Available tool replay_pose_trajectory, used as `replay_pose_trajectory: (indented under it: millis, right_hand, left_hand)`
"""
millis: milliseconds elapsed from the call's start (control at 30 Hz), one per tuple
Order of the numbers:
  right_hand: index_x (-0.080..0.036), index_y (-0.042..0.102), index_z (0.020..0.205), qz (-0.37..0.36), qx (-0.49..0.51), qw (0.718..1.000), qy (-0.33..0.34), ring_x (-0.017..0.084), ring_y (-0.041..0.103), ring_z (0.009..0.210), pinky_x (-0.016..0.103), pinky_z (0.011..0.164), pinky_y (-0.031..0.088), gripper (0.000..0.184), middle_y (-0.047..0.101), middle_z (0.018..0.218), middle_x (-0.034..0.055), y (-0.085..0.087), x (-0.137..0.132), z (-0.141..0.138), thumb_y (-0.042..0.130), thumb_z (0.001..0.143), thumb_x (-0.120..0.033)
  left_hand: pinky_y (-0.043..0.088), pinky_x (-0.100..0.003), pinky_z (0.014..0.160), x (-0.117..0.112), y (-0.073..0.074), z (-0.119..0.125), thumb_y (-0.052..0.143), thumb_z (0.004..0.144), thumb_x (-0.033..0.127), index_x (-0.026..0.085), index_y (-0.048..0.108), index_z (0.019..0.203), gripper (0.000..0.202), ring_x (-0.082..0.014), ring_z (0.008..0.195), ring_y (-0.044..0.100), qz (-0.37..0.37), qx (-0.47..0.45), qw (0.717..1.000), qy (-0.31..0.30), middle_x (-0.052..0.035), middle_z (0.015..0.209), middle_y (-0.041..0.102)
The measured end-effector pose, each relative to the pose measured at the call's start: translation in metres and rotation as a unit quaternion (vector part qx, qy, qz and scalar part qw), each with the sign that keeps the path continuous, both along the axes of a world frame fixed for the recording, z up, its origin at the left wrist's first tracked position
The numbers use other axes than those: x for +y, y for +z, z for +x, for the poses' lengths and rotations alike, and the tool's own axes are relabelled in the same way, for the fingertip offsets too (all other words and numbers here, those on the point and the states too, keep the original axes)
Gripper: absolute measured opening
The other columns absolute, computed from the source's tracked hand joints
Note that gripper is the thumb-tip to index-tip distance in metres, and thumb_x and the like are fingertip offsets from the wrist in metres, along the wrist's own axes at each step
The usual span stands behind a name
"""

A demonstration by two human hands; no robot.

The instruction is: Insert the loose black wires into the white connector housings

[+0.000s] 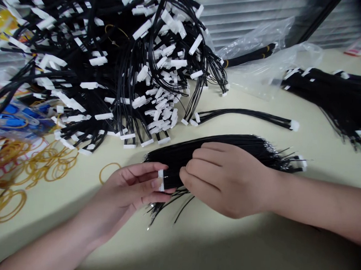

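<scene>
My left hand (137, 187) pinches a white connector (161, 180) between thumb and fingers. Black wires (173, 177) run from that connector toward the right. Closed over these wires is my right hand (226, 178), its fingertips turned down and hidden, so exactly what they grip cannot be made out. Beneath both hands lies a thick bundle of black wires (229, 144) with bare metal terminals at its ends. A few loose wire ends (163, 209) stick out below the hands.
A large heap of black wire harnesses (111, 65) with white connectors fills the back left. Yellow rubber bands (56, 160) lie at left. One harness (246, 112) rests behind my hands. More wire bundles (338, 95) lie at right, near a clear plastic bag (264, 71).
</scene>
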State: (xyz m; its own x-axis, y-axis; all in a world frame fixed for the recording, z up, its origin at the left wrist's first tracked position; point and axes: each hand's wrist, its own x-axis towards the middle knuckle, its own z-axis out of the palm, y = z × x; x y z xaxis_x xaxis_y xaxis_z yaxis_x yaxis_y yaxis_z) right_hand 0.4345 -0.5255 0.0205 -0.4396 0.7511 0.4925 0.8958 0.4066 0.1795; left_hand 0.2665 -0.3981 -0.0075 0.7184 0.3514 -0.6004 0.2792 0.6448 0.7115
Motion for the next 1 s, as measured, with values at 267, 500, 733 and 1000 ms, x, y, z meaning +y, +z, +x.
replay_pose_trajectory:
  millis: [267, 500, 733, 1000]
  right_hand:
    - [-0.012, 0.06, 0.068, 0.017, -0.013, 0.999, 0.041, 0.012, 0.042, 0.053, 0.029, 0.05, 0.032, 0.029, 0.054, 0.06, 0.0045, 0.002, 0.0, -0.002, 0.038, 0.086, -0.011]
    - [-0.01, 0.065, 0.071, 0.039, -0.004, 0.998, 0.046, 0.014, 0.045, 0.052, 0.028, 0.048, 0.033, 0.025, 0.055, 0.059, 0.0046, -0.004, 0.005, -0.003, 0.043, 0.084, -0.012]
    - [-0.009, 0.064, 0.077, 0.029, -0.018, 0.998, 0.05, 0.013, 0.045, 0.055, 0.028, 0.053, 0.037, 0.02, 0.057, 0.064, 0.0049, -0.013, 0.008, 0.0, 0.046, 0.083, -0.013]
    - [-0.012, 0.059, 0.075, -0.021, 0.032, 0.998, -0.042, 0.013, 0.041, 0.06, 0.027, 0.058, 0.037, 0.02, 0.052, 0.065, 0.0032, -0.015, 0.007, -0.004, 0.042, 0.085, -0.01]
  left_hand:
    - [0.059, -0.024, 0.063, 0.0, -0.001, 0.0, 0.081, 0.054, 0.017, 0.017, 0.07, 0.087, 0.035, -0.014, 0.063, 0.066, -0.002, -0.008, 1.0, -0.001, -0.0027, 0.075, 0.068]
    - [0.059, -0.024, 0.062, 0.003, 0.0, 0.0, 0.082, 0.052, 0.017, 0.017, 0.07, 0.09, 0.039, -0.0148, 0.061, 0.066, -0.007, 0.008, 1.0, 0.001, -0.003, 0.075, 0.068]
    - [0.059, -0.028, 0.069, 0.003, 0.0, 0.0, 0.082, 0.053, 0.015, 0.014, 0.07, 0.089, 0.038, -0.0175, 0.068, 0.067, 0.0, 0.012, 1.0, 0.012, -0.0038, 0.075, 0.067]
    - [0.059, -0.029, 0.07, 0.005, -0.001, -0.001, 0.083, 0.051, 0.017, 0.014, 0.068, 0.09, 0.042, -0.0262, 0.077, 0.067, -0.009, 0.009, 1.0, 0.005, -0.0055, 0.079, 0.068]
